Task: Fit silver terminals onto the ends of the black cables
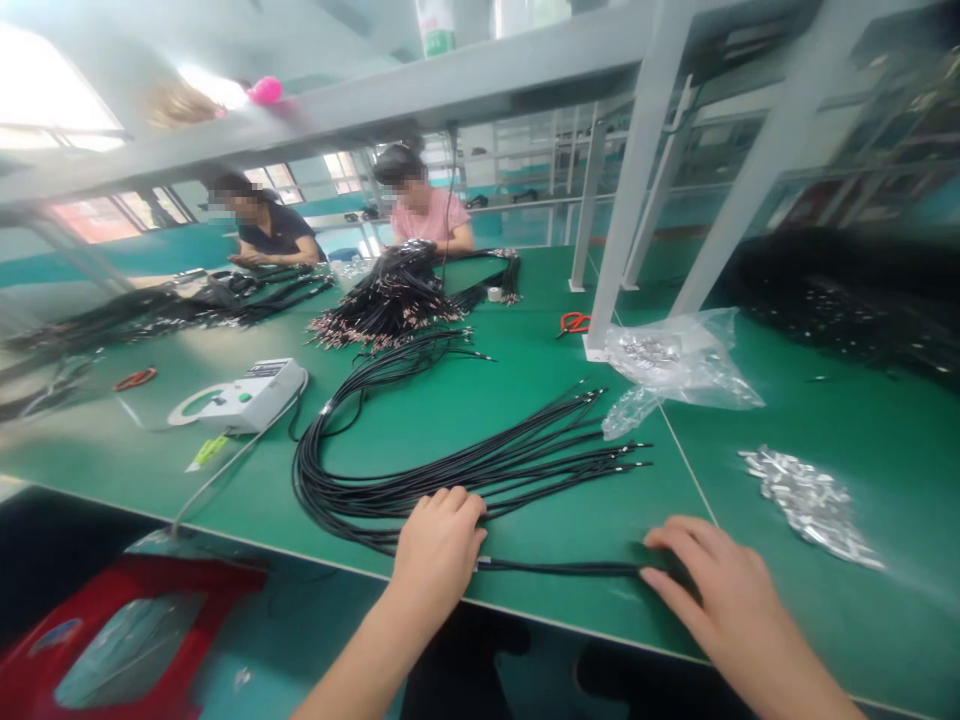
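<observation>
Several slim black cables (559, 569) are running left to right on the green bench (450, 405); remotely, I'm seeing the left hand (439, 540) at their left, grip hidden, and the right hand (724, 582), fingers parted, just at their right tips.

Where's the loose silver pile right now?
In the head view, the silver pile lies on the green table at right, beyond the right hand and nearer than the plastic bag.

Passable across bare tabletop (724, 445) between the cables (375, 488) and metal bits (814, 508), just beyond the right hand (726, 582). Blocked farther out by the bag (694, 365), post (631, 200) and overhead shelf (480, 85); leftward, by the device (262, 392).
</observation>
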`<state>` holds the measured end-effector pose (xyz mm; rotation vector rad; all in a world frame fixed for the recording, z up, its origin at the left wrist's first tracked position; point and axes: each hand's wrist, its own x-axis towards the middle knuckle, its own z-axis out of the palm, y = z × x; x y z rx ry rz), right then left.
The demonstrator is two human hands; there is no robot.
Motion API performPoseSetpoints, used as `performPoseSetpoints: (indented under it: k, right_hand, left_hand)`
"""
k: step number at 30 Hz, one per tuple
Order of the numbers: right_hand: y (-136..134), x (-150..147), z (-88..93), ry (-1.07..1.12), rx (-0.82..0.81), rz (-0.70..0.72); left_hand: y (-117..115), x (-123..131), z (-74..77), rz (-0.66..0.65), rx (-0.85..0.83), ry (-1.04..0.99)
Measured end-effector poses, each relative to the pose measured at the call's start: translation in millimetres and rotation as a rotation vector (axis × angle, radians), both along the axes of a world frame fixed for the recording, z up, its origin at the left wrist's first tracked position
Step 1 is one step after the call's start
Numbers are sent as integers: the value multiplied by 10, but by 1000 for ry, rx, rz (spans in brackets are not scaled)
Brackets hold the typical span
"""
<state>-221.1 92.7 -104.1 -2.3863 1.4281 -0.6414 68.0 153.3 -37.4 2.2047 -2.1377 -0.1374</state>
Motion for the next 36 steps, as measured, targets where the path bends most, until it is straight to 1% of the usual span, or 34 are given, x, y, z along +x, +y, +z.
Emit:
performPoseSetpoints:
  k: [2,4,7,10,12,15,17,20,24,26,29,33,35,36]
  right_hand:
    - [33,5,50,49,25,68]
    - [51,18,134,91,111,127]
    - [2,93,307,138,223,147]
    - [-130,236,456,149,218,151]
    - [-213,326,500,162,188,145]
    - [-254,387,479,166,161,121]
    - [-226,378,443,134,161,111]
    - [-159,347,431,101,196,96]
    - [-137,315,517,61,230,85]
    - [-178,243,570,25,212,51]
    - [-313,-23,627,-8,149,-95]
    - [-572,-571,646,-10,64,-356]
    - [-695,-782,624,21,30,-436]
    - [-751,-847,606,44,16,-446]
  left_hand:
    - [-60,-72,-42,-25,6,-39]
    - [-115,-140,-58,-32,18,-42]
    - [-202,-192,-52,-41,57,-1]
    - [-285,-156,-50,-154,83,180]
    - [-315,-91,-56,-196,60,342]
    - [-319,4,-58,-146,-1,542]
    - [-324,10,-44,-100,-18,581]
    - [-392,-120,1,-84,36,531]
    - [-556,-481,85,-172,113,519]
    - [-616,-660,120,-226,104,585]
    - [-643,-849,150,-269,71,684]
    - [-606,-952,131,-307,42,702]
    - [-586,-970,103,-328,44,704]
    - [-576,-977,88,-330,42,708]
